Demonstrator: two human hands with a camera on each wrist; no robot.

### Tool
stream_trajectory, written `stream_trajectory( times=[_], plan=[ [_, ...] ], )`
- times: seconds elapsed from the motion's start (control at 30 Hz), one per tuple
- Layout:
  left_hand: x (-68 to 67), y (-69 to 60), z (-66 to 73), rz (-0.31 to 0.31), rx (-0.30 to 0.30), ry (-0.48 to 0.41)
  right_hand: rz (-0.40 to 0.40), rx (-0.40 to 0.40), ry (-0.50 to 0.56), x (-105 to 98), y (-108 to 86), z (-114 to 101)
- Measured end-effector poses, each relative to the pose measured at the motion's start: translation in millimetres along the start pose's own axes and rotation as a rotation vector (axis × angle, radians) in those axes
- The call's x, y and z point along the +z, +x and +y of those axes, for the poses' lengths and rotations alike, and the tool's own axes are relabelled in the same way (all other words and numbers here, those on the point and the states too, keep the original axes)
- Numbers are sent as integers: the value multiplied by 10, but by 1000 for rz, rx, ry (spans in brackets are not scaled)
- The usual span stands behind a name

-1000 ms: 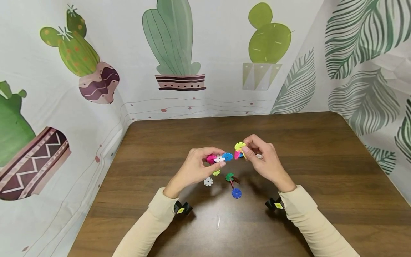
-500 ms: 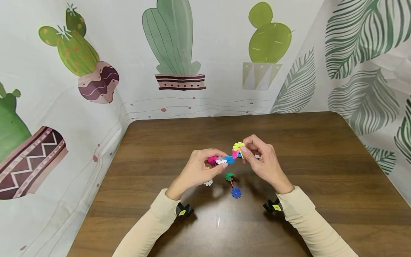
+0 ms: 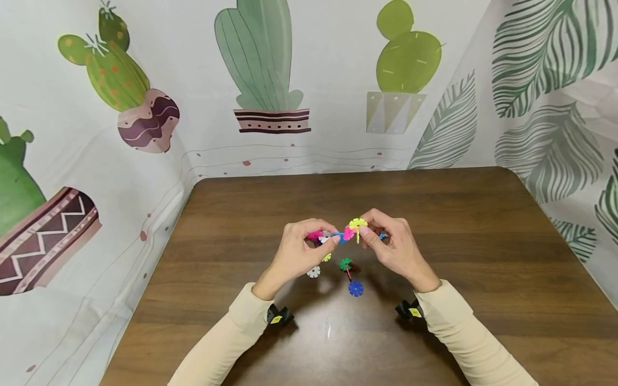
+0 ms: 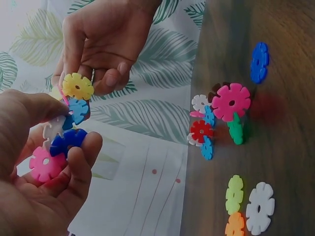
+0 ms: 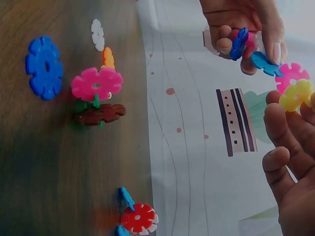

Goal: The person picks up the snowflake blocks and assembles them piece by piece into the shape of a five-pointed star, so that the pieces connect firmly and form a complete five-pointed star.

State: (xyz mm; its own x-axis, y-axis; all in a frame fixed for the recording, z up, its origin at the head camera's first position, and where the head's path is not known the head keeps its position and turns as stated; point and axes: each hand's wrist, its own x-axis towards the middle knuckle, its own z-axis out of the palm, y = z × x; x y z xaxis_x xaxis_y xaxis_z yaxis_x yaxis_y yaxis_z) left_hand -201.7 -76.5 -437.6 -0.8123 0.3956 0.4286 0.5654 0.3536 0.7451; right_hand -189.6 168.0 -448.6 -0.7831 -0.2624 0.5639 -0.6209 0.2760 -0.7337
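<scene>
My left hand (image 3: 301,249) pinches a cluster of notched flower-shaped discs. It includes a pink disc (image 4: 47,163), a white disc (image 4: 53,129), a dark blue disc (image 4: 69,142) and a light blue disc (image 5: 266,64). Opposite, my right hand (image 3: 393,244) pinches a yellow disc (image 3: 358,223) joined to another pink disc (image 5: 293,76). That pink disc meets the edge of the light blue one between the hands; whether their slots are engaged cannot be told. Both groups are held above the table, and fingers cover parts of them.
A blue disc (image 3: 355,288) lies on the wooden table (image 3: 458,230), near a standing assembly with a pink top (image 4: 231,102) and a brown disc (image 5: 100,114). Left are a white disc (image 3: 314,272) and a yellow-green one (image 4: 235,194). Another cluster holds a red disc (image 4: 201,130).
The hands have drawn closer together. The pink disc under the yellow one has come up against the light blue disc, and the left hand's cluster has tilted.
</scene>
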Motion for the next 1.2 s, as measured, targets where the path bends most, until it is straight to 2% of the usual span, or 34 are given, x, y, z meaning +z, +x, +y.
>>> stream_trajectory(
  times=[0.23, 0.43, 0.67, 0.97, 1.2],
  plan=[
    [30, -6, -1, 27, 9, 3, 9, -18, 0, 12, -3, -29],
    [62, -20, -18, 60, 20, -37, 27, -11, 21, 50, -25, -21],
    [85, -23, -29, 63, 17, -81, 37, -21, 23, 68, -35, -16],
    [136, -36, -20, 98, 10, -87, 125, -115, -10, 150, -47, 32],
    [156, -53, -14, 125, 11, -124, 185, -215, -60, 214, -75, 49]
  ],
)
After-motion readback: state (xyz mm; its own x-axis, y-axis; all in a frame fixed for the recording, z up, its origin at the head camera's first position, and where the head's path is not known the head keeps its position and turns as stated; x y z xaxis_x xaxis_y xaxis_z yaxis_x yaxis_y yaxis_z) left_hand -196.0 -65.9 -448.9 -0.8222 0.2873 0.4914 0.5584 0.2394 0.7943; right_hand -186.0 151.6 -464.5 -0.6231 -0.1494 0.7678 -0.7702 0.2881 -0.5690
